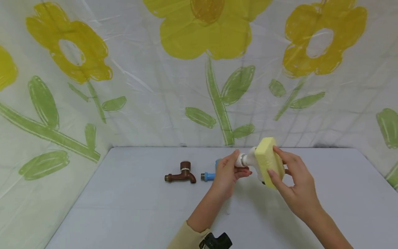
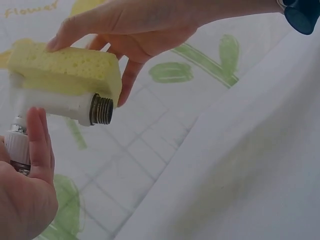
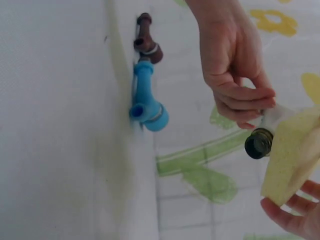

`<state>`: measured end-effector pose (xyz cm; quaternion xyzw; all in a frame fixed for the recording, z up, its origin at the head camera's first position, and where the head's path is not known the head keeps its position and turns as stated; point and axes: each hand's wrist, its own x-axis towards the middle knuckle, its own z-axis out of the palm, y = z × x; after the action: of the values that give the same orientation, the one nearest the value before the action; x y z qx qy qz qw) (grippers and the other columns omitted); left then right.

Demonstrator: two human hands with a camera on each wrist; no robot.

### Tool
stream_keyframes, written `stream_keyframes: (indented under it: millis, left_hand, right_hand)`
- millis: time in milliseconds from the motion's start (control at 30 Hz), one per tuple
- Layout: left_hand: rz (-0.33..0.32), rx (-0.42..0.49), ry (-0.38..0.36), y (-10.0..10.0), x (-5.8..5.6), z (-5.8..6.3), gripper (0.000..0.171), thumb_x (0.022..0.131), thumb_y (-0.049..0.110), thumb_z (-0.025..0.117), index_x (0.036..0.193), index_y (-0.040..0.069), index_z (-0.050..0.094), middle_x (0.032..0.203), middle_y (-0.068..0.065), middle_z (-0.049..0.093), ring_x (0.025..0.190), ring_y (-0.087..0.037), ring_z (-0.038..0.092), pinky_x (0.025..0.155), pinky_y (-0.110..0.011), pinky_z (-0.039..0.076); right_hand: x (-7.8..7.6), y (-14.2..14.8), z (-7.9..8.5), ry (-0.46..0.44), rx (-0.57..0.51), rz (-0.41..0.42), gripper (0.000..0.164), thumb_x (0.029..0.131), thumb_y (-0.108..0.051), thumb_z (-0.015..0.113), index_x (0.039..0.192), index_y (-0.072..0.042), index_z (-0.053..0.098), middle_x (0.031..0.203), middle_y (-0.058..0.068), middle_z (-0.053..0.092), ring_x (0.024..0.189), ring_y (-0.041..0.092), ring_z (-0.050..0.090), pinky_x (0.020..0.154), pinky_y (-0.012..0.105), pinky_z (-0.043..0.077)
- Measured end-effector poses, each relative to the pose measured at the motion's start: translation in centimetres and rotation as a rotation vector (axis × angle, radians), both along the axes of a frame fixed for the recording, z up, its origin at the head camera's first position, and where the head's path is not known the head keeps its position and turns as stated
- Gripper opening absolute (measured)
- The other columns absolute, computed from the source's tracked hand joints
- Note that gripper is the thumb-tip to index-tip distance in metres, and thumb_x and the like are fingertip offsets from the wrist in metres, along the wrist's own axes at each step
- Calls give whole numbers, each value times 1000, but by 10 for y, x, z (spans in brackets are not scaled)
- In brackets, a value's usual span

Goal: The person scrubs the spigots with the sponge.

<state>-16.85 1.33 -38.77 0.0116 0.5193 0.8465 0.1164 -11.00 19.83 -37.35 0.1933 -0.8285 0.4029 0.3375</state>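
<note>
In the head view my left hand (image 1: 226, 174) grips a white tap (image 1: 247, 159) by its ribbed knob, holding it up off the table. My right hand (image 1: 296, 185) holds a pale yellow sponge (image 1: 269, 162) between thumb and fingers. The sponge lies along the side of the tap body and hides part of it. The left wrist view shows the tap's dark threaded end (image 2: 102, 109) jutting out below the sponge. From the right wrist, the tap's dark round opening (image 3: 258, 143) appears beside the sponge.
A brown tap (image 1: 183, 174) lies on the white table (image 1: 130, 207), left of the hands. Next to it lies a blue tap (image 3: 145, 95), partly hidden by my left hand in the head view. Behind the table hangs a white sheet (image 1: 140, 103) printed with flowers.
</note>
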Motion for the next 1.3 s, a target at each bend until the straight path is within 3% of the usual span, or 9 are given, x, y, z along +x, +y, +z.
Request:
stream_keyframes:
  millis: [267,367,600,800,933,1100,1300]
  left_hand:
    - [115,33,-56,-3,-1,4,34,112,28,54,99,0,66,65,-1,62,52,-4,61,54,-15,54]
    - [126,10,-20,-4,-1,5,32,110,27,55,95,1,66,62,-1,60,48,-4,59,50,-15,52]
    - [109,-44,69,-3,1,3,31,108,25,57,86,4,63,58,-1,57,42,-4,55,43,-16,48]
    - [180,-27,12,-3,1,6,32,108,24,56,83,6,62,56,1,56,41,-2,51,42,-14,44]
    - [224,10,-59,-4,1,8,31,107,25,56,83,8,62,54,2,55,42,-2,49,43,-13,41]
    - [272,56,-95,-10,-3,9,32,107,29,55,81,11,59,54,4,54,43,-1,47,44,-12,40]
    - [244,47,-78,-13,-3,10,34,108,31,52,81,12,57,54,5,54,42,0,47,44,-11,40]
  right_hand:
    - [2,-1,-1,-35,94,-8,70,83,3,79,148,-14,62,128,11,63,112,2,53,90,5,40]
    - [3,-2,-2,-47,120,-12,69,84,1,79,148,-15,62,127,10,62,114,3,53,92,5,38]
    - [4,-4,-2,-39,96,-11,66,85,2,76,148,-12,62,127,12,62,110,-2,51,85,8,41]
    - [5,-8,-2,-49,98,-1,68,83,0,79,147,-12,62,125,10,62,102,-2,50,78,9,42]
    - [6,-8,-2,-44,121,4,70,78,0,84,144,-14,65,121,6,63,106,0,52,83,7,42]
    - [6,-5,1,-47,179,28,70,73,-1,88,139,-16,69,116,1,64,104,7,57,82,7,45]
    - [7,-4,1,-71,185,13,70,74,-1,87,140,-18,68,117,1,64,103,9,57,80,6,45]
